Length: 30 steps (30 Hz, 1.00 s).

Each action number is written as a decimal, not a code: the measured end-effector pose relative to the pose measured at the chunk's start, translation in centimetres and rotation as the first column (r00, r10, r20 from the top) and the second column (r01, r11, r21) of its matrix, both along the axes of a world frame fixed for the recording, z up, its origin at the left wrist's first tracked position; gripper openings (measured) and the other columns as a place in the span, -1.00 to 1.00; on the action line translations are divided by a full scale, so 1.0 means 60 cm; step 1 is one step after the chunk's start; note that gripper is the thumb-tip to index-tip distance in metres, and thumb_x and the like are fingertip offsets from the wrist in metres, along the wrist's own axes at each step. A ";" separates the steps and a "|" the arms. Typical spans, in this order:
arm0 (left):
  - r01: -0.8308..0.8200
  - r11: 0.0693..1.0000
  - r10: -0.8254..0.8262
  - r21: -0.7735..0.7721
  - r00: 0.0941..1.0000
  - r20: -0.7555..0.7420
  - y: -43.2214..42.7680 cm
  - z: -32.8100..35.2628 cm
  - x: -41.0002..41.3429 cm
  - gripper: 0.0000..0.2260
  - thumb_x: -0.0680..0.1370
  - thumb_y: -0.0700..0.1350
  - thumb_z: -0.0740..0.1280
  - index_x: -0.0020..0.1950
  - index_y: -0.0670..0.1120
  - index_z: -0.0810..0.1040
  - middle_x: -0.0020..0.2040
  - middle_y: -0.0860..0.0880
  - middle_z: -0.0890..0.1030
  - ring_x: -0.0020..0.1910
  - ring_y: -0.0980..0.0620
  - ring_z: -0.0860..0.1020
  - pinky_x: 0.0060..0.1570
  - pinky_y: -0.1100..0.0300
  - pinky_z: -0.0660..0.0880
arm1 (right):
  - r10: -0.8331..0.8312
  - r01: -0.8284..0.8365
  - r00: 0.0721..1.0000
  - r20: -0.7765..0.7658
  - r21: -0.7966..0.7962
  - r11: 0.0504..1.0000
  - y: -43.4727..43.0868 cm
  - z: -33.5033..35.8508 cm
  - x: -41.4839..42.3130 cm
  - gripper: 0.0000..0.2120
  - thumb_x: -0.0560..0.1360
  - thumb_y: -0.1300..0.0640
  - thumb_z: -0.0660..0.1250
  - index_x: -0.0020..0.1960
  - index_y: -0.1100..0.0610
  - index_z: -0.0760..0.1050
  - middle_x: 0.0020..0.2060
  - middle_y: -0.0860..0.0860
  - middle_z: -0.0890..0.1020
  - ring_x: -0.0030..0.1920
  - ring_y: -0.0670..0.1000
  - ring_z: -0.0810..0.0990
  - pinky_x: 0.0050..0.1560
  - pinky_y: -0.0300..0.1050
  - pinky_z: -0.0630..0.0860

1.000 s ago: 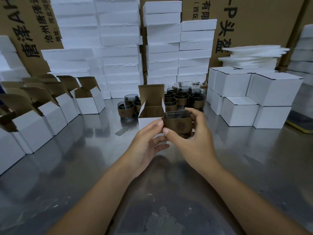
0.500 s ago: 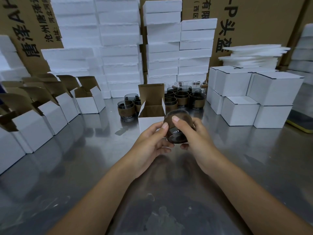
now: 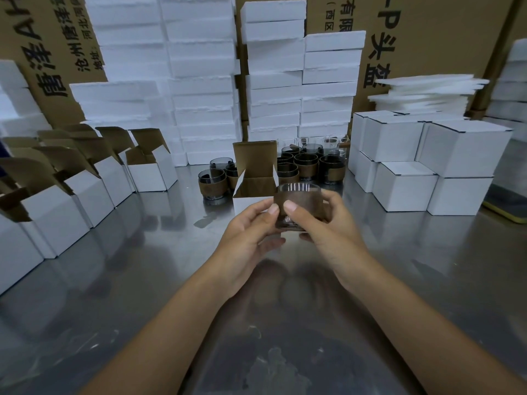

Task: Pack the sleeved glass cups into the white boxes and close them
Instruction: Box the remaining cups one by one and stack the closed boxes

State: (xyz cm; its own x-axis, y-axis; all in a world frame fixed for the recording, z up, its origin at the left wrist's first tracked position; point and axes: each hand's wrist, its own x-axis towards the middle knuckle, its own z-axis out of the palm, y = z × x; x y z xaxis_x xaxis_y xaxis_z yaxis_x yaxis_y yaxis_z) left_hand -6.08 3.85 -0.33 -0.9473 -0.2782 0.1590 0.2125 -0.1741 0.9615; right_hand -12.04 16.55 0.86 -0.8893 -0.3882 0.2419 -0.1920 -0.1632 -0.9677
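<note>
A glass cup in a brown sleeve (image 3: 299, 201) is upright above the steel table, held between both hands. My right hand (image 3: 333, 226) grips it from the right with the thumb across the sleeve. My left hand (image 3: 251, 232) pinches its left side with thumb and fingertips. Just behind the cup stands an open white box (image 3: 253, 183) with its brown lid flap raised. More sleeved cups (image 3: 306, 166) cluster behind and to both sides of that box.
A row of open white boxes (image 3: 85, 183) runs along the left. Closed white boxes (image 3: 427, 158) are stacked at the right. White foam blocks (image 3: 199, 81) and brown cartons fill the back. A yellow-edged object (image 3: 504, 209) lies at the far right.
The cup was tipped with its base toward me half a second ago; now it is upright again, held slightly lower in both hands.
</note>
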 end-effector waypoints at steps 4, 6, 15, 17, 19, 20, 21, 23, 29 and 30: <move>-0.016 1.000 0.017 0.026 1.000 -0.025 -0.004 0.003 0.000 -0.58 0.50 -0.08 0.28 0.35 -0.14 0.44 0.19 -0.08 0.61 0.19 -0.01 0.56 0.19 0.08 0.47 | -0.006 0.003 0.990 -0.144 -0.022 1.000 0.001 -0.006 -0.002 -0.35 0.18 0.03 0.59 0.18 -0.05 0.36 0.06 -0.15 0.55 0.02 -0.26 0.57 -0.12 -0.43 0.48; 0.002 1.000 -0.001 0.021 0.999 -0.042 -0.005 0.004 0.000 -0.66 0.57 -0.15 0.22 0.35 -0.12 0.45 0.20 -0.05 0.61 0.21 0.03 0.55 0.13 0.17 0.49 | -0.009 0.013 0.977 -0.214 0.017 1.000 0.003 -0.009 -0.003 -0.34 0.23 0.14 0.59 0.21 -0.04 0.33 0.10 -0.17 0.52 0.07 -0.28 0.53 -0.07 -0.46 0.46; -0.033 0.999 0.037 0.040 0.995 -0.095 -0.003 0.007 0.000 -0.73 0.59 -0.23 0.20 0.25 -0.05 0.53 0.17 -0.04 0.63 0.19 0.06 0.56 0.01 0.25 0.53 | -0.027 0.063 0.929 -0.370 0.085 0.994 0.006 -0.010 -0.005 -0.33 0.24 0.16 0.58 0.20 -0.09 0.29 0.08 -0.26 0.46 0.06 -0.48 0.39 -0.04 -0.64 0.28; -0.218 0.970 0.208 -0.107 0.974 -0.091 -0.003 0.007 -0.002 -0.76 0.59 -0.20 0.23 0.17 0.05 0.57 0.06 0.04 0.65 0.10 0.11 0.59 -0.02 0.25 0.54 | -0.032 0.064 0.927 -0.373 0.075 0.995 0.006 -0.012 -0.005 -0.33 0.24 0.18 0.58 0.21 -0.07 0.29 0.09 -0.23 0.47 0.05 -0.46 0.40 -0.04 -0.62 0.30; -0.428 0.835 0.404 -0.345 0.904 -0.143 -0.005 0.005 -0.003 -0.78 0.59 -0.16 0.25 0.10 0.15 0.53 -0.06 0.09 0.59 -0.02 0.14 0.57 -0.01 0.33 0.49 | -0.041 0.071 0.928 -0.371 0.068 0.995 0.007 -0.014 -0.006 -0.33 0.25 0.20 0.58 0.21 -0.06 0.29 0.10 -0.23 0.47 0.04 -0.47 0.42 -0.06 -0.61 0.32; -0.493 0.748 0.461 -0.443 0.868 -0.188 -0.006 0.004 -0.002 -0.78 0.59 -0.16 0.25 0.11 0.16 0.50 -0.09 0.09 0.55 -0.05 0.17 0.54 -0.05 0.43 0.44 | -0.045 0.077 0.927 -0.372 0.071 0.995 0.007 -0.014 -0.007 -0.33 0.26 0.19 0.58 0.21 -0.08 0.28 0.09 -0.24 0.46 0.03 -0.47 0.41 -0.07 -0.61 0.32; -0.535 0.668 0.495 -0.518 0.838 -0.228 -0.007 0.001 -0.001 -0.77 0.59 -0.15 0.24 0.16 0.14 0.48 -0.11 0.08 0.51 -0.08 0.20 0.50 -0.13 0.51 0.40 | -0.049 0.082 0.927 -0.373 0.074 0.994 0.006 -0.014 -0.008 -0.33 0.26 0.18 0.57 0.21 -0.09 0.27 0.09 -0.26 0.46 0.04 -0.48 0.41 -0.07 -0.62 0.33; -0.560 0.530 0.532 -0.637 0.804 -0.265 -0.011 -0.005 0.000 -0.72 0.59 -0.12 0.24 0.28 0.10 0.44 -0.07 0.03 0.44 -0.12 0.20 0.46 -0.22 0.58 0.34 | -0.053 0.091 0.927 -0.370 0.084 0.992 0.005 -0.014 -0.009 -0.33 0.26 0.15 0.57 0.21 -0.11 0.27 0.09 -0.28 0.46 0.06 -0.46 0.40 -0.04 -0.61 0.33; -0.469 0.335 0.588 -0.817 0.782 -0.208 -0.024 -0.013 0.001 -0.60 0.58 -0.06 0.25 0.42 0.11 0.32 0.19 -0.03 0.29 0.07 0.10 0.39 -0.05 0.31 0.34 | -0.038 0.075 0.937 -0.347 0.094 0.993 0.006 -0.014 -0.006 -0.33 0.25 0.08 0.58 0.20 -0.15 0.28 0.12 -0.28 0.48 0.13 -0.38 0.42 0.02 -0.49 0.35; -0.469 0.322 0.586 -0.822 0.781 -0.216 -0.025 -0.013 0.001 -0.61 0.58 -0.06 0.25 0.41 0.09 0.34 0.25 -0.04 0.28 0.14 0.07 0.38 -0.02 0.30 0.33 | -0.033 0.070 0.938 -0.344 0.095 0.993 0.007 -0.014 -0.005 -0.33 0.24 0.07 0.58 0.20 -0.16 0.28 0.11 -0.28 0.49 0.13 -0.38 0.43 0.01 -0.51 0.35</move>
